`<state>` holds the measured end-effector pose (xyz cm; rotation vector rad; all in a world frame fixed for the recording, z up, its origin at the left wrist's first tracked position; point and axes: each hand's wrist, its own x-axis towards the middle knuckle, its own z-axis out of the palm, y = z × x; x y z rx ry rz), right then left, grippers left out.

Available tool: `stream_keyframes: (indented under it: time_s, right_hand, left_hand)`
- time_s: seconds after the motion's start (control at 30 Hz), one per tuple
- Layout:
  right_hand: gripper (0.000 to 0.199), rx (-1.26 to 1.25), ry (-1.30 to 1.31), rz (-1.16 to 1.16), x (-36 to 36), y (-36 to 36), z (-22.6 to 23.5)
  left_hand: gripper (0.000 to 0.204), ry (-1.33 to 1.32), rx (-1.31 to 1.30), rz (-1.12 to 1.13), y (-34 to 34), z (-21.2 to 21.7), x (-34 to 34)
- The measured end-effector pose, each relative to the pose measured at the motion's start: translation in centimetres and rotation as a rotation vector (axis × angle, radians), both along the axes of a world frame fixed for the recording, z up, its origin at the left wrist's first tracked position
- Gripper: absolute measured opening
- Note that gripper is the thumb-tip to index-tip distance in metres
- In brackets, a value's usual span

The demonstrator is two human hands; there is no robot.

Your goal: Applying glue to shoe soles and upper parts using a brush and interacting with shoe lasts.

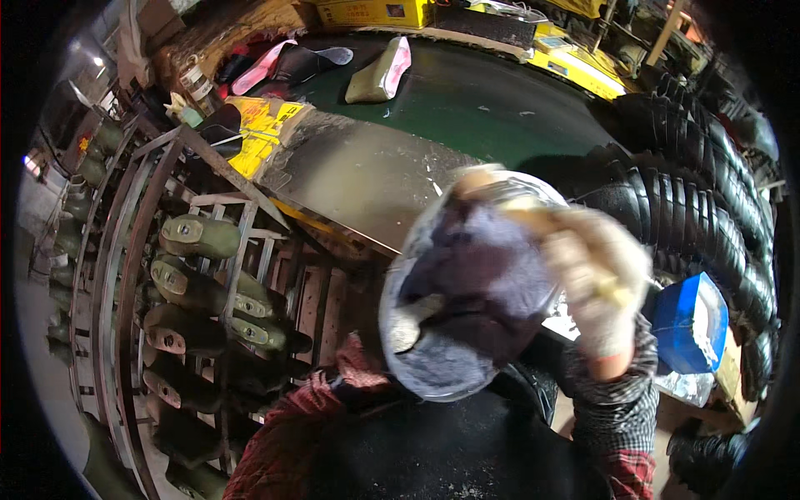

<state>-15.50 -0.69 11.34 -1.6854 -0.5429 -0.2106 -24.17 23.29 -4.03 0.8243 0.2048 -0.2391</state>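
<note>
Before my chest I hold a rounded, open piece (467, 275) with a pale rim and a dark purple-grey, soft-looking lining, perhaps a boot's fleecy top. It is tilted so that its inside faces up, and its far side is hidden. My left hand (408, 325) grips the near left rim; only a pale gloved thumb shows inside, the other fingers being behind. At the right edge my right hand (600, 275), in a whitish glove, has its fingers closed on the rim. Motion blurs it.
Shoe lasts (200, 236) fill a metal rack (137, 292) at left. On the dark green worktable (475, 100) lie a pink-edged last (379, 73) and dark pink-soled footwear (283, 67). Ribbed black pieces (667, 192) are stacked at right, above a blue container (690, 323).
</note>
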Motion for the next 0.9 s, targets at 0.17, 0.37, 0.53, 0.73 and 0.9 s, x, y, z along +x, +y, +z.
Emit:
stream_keyframes:
  time_s: [0.17, 0.37, 0.53, 0.73, 0.9]
  right_hand:
    - [0.032, -0.286, -0.56, 0.34, -4.8, 4.4, 0.8]
    - [0.021, -0.027, 0.308, 0.663, -6.6, -3.9, -1.2]
    - [0.015, -0.109, 0.279, -0.218, -9.2, -9.5, -3.2]
    - [0.015, -0.13, 0.177, -0.176, -6.1, -11.8, -3.5]
    - [0.021, -0.082, -0.48, -0.399, -3.9, -13.1, -3.3]
  left_hand:
    - [0.038, -0.127, 0.101, -0.094, -1.9, 2.2, 2.7]
    - [0.037, -0.199, 0.256, -0.025, 0.3, 4.5, 4.2]
    - [0.036, -0.206, 0.326, -0.06, 0.3, 5.8, 4.2]
    - [0.035, -0.155, 0.337, -0.162, -1.4, 7.4, 2.5]
    - [0.044, -0.129, 0.656, -0.094, -2.7, 7.8, 1.1]
